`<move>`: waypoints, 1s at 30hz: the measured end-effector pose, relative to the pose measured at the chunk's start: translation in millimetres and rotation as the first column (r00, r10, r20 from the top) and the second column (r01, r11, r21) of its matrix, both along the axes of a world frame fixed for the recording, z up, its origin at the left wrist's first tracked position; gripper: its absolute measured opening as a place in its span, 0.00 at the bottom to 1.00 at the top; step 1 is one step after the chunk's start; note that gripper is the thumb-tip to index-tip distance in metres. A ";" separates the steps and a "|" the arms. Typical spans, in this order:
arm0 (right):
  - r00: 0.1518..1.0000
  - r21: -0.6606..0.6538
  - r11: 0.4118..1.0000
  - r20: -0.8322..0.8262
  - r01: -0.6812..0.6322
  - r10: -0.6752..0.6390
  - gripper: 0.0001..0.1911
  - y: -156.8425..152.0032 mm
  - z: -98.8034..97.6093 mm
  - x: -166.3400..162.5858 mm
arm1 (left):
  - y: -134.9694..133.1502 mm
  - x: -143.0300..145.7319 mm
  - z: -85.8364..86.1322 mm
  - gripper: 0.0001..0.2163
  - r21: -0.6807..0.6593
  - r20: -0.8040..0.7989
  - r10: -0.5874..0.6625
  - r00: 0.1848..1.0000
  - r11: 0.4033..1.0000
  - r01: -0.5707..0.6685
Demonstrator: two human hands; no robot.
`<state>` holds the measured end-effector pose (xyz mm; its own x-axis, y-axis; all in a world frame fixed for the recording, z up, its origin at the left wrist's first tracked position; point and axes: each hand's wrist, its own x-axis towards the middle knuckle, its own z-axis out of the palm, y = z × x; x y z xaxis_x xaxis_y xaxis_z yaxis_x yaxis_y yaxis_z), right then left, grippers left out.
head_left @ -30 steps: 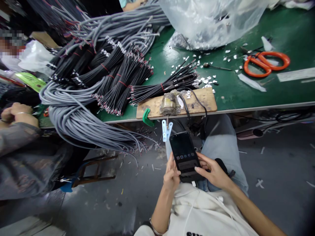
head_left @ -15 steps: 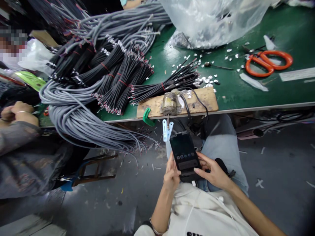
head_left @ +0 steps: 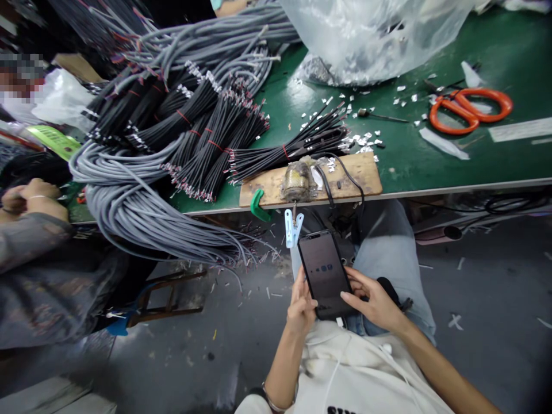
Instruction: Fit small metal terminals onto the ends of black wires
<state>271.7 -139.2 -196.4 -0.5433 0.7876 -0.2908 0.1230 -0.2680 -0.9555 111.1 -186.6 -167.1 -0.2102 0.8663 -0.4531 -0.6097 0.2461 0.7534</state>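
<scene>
A dark smartphone (head_left: 325, 276) lies between my two hands above my lap, its screen dim with a few small icons. My left hand (head_left: 301, 302) grips its left edge, the thumb on the lower corner. On the other side my right hand (head_left: 373, 299) holds the right edge, with the thumb at the lower part of the screen. A white plug and cable (head_left: 340, 322) run from the phone's bottom end. Just beyond its top is a light blue clothespin (head_left: 293, 228), attached to the shaft of a small motor (head_left: 297, 183) on a wooden board (head_left: 366, 172).
Black wire bundles (head_left: 211, 144) and thick grey cables (head_left: 142, 207) cover the green table's left side; some hang over its edge. Orange-handled scissors (head_left: 455, 123) and a plastic bag (head_left: 375, 40) lie further right. At far left a co-worker's hands (head_left: 34, 192) are at the table.
The phone's screen has changed: the lighter panels at its bottom are gone and fewer icons show. Both hands keep their hold in nearly the same place.
</scene>
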 end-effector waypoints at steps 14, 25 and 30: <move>0.911 0.679 0.720 0.195 0.141 -0.362 0.23 2.8 12.2 -7.8 | -2.2 2.3 -0.7 0.39 -0.023 0.035 -0.012 0.999 1.000 0.013; 0.898 0.841 0.520 0.335 -0.148 -0.286 0.18 3.1 18.5 -13.5 | -2.8 2.3 -1.4 0.38 -0.012 0.035 -0.038 0.999 0.999 0.039; 0.890 0.851 0.498 0.347 -0.166 -0.297 0.17 5.1 21.9 -15.8 | -4.8 2.7 -2.5 0.38 -0.074 0.016 -0.015 1.000 0.997 0.016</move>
